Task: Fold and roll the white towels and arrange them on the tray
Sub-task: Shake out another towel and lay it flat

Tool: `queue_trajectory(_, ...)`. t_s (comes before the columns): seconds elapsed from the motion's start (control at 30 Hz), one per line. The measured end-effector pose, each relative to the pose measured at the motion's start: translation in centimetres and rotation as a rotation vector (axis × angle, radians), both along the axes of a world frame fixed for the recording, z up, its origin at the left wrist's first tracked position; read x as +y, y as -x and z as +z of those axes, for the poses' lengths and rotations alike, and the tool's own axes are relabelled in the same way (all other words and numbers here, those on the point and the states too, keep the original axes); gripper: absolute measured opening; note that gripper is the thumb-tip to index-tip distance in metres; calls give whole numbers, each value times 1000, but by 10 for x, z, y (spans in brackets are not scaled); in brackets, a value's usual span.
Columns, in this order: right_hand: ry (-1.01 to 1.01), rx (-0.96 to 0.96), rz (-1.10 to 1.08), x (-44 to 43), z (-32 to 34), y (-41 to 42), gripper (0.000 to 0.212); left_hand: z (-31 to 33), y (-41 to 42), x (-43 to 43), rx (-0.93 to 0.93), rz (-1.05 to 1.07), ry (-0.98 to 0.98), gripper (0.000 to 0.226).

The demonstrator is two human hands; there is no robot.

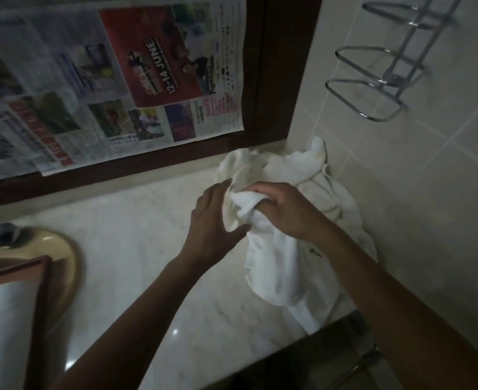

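From the head camera, both bare forearms reach in from the lower edge toward the far right corner of the pale marble counter (147,263).

The left hand (218,218) is turned palm toward the right. Its fingers lie fairly straight and close together along the far side of a fold of the white towel (285,266). The thumb comes up on the near side, so the fold is pinched between them.

The right hand (285,212) faces knuckles up, wrist bent slightly down, its fingers curled in and clamped on a bunch of the same cloth. The two hands are just beside each other, with the gathered cloth between them.

The towel hangs crumpled below the hands and spreads over the counter's front edge. More white cloth is heaped behind, against the tiled wall (429,192). I cannot tell whether that is one towel or several.

At the lower left a brown-rimmed tray (43,277) sits partly over a beige basin (66,249), well apart from the hands. A rolled towel (4,319) lies in it.

Newspaper (114,74) covers the dark-framed panel behind the counter. A chrome wire rack (372,80) is fixed to the wall.
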State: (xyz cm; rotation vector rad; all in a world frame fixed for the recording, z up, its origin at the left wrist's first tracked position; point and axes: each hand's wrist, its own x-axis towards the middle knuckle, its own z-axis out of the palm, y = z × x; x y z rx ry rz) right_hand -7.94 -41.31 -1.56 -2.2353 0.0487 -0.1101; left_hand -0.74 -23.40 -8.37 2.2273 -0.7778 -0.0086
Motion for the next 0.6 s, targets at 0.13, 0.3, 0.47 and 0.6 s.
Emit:
queue_trajectory(0.13,-200,-66,140,27,32,12,30,10,-3,22,94,-32,11,42)
queue_trajectory(0.3,-603,-30,-23,13,34,21,24,-10,10,109,294,67,-85,20)
queue_trajectory(0.47,-656,59,-152,20,8,28,40,8,56,160,568,88,194,23)
queue_trajectory(0.6,-322,229,-110,30,-33,43,27,45,92,177,736,111,417,28)
